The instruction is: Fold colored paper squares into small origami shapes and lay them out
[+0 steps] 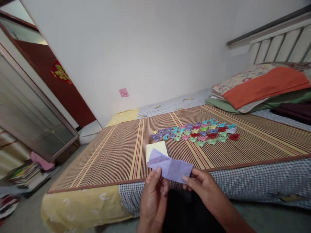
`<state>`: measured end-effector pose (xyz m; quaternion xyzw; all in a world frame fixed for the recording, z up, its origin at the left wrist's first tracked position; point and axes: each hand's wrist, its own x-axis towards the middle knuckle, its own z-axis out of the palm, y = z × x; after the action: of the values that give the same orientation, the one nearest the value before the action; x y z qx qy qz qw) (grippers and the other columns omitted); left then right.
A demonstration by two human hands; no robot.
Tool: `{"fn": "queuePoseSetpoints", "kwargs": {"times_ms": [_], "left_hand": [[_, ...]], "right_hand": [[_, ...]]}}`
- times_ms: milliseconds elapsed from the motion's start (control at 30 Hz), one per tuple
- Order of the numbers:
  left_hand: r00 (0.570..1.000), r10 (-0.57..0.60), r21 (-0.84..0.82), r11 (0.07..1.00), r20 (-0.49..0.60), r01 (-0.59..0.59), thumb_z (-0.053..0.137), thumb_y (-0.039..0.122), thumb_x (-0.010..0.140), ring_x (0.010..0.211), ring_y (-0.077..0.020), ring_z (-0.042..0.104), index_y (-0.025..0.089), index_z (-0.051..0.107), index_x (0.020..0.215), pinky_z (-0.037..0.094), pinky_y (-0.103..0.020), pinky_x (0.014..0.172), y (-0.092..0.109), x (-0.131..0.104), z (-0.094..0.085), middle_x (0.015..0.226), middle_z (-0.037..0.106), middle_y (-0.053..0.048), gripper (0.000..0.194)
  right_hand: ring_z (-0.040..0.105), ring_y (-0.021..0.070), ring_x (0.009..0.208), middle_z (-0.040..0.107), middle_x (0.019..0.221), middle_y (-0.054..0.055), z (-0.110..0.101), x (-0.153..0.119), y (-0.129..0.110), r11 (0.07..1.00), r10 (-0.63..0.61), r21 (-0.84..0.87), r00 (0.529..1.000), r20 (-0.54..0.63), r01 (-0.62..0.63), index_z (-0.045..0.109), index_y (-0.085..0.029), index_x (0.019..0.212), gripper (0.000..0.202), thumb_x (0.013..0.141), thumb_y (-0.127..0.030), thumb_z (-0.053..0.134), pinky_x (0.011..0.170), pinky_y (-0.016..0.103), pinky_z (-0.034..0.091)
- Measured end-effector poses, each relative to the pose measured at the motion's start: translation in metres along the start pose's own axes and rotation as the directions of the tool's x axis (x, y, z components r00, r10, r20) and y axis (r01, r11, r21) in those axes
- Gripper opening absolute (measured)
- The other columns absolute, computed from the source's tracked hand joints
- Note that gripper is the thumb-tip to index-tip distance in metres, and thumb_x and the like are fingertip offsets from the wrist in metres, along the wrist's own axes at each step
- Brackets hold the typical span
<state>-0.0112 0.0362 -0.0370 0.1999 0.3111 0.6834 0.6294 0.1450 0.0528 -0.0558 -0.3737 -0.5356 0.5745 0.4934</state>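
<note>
A creased purple paper [173, 169] is stretched between my two hands in front of the bed's near edge. My left hand [155, 191] pinches its left part, thumb on top. The right end is gripped by my right hand [202, 184], also between thumb and fingers. Just behind the purple paper, pale yellow square sheets [156, 149] lie on the striped mat [116, 155], partly covered by it in this view. Farther back on the mat, several small folded paper pieces [204, 129] in many colours sit in rows.
Folded bedding with an orange panel [264, 85] is piled at the right. A pink card [123, 92] is on the wall. At the left are a glass-panelled door [34, 106] and a stack of books [25, 174] near the floor.
</note>
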Motion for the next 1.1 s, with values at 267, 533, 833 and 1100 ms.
{"fn": "queuePoseSetpoints", "kwargs": {"times_ms": [267, 533, 833, 1100], "left_hand": [[0.996, -0.058, 0.227, 0.973, 0.065, 0.041, 0.092, 0.036, 0.072, 0.053, -0.0074, 0.061, 0.011, 0.078, 0.086, 0.036, -0.015, 0.044, 0.0, -0.005, -0.001, 0.076, 0.071, -0.003, 0.032], [0.956, -0.274, 0.213, 0.945, 0.107, 0.248, 0.097, 0.029, 0.061, 0.07, -0.0121, 0.063, 0.012, 0.081, 0.086, 0.05, -0.02, 0.062, -0.005, -0.017, 0.008, 0.082, 0.072, -0.006, 0.033], [0.952, 0.304, 0.534, 0.798, 0.046, -0.28, 0.091, 0.035, 0.069, 0.077, -0.0205, 0.063, 0.016, 0.08, 0.071, 0.051, -0.028, 0.075, -0.007, -0.01, 0.005, 0.078, 0.073, -0.006, 0.022], [0.927, 0.351, 0.636, 0.687, 0.135, -0.353, 0.084, 0.038, 0.078, 0.077, -0.0211, 0.063, 0.018, 0.083, 0.078, 0.052, -0.027, 0.071, -0.005, -0.02, 0.008, 0.084, 0.073, -0.007, 0.019]], "right_hand": [[0.07, 0.0229, 0.088, 0.078, 0.094, 0.006, -0.01, 0.008, 0.001, 0.99, -0.138, -0.029, 0.99, -0.028, 0.137, 0.077, -0.021, 0.092, 0.014, 0.086, -0.033, 0.073, 0.087, 0.035, 0.054], [0.073, 0.025, 0.086, 0.078, 0.096, 0.008, 0.0, 0.016, -0.007, 0.987, -0.043, 0.155, 0.999, -0.029, 0.047, 0.077, -0.019, 0.1, 0.028, 0.074, -0.029, 0.079, 0.073, 0.033, 0.057], [0.068, 0.0262, 0.104, 0.074, 0.108, 0.01, -0.023, 0.004, -0.016, 0.979, -0.177, -0.148, 0.949, -0.263, 0.142, 0.074, -0.021, 0.103, 0.034, 0.09, -0.051, 0.066, 0.091, 0.036, 0.054], [0.057, 0.0178, 0.069, 0.063, 0.077, 0.001, -0.01, -0.002, -0.022, 0.911, -0.298, -0.338, 0.945, -0.137, 0.238, 0.072, -0.022, 0.093, 0.01, 0.089, -0.03, 0.067, 0.062, 0.029, 0.047]]}}
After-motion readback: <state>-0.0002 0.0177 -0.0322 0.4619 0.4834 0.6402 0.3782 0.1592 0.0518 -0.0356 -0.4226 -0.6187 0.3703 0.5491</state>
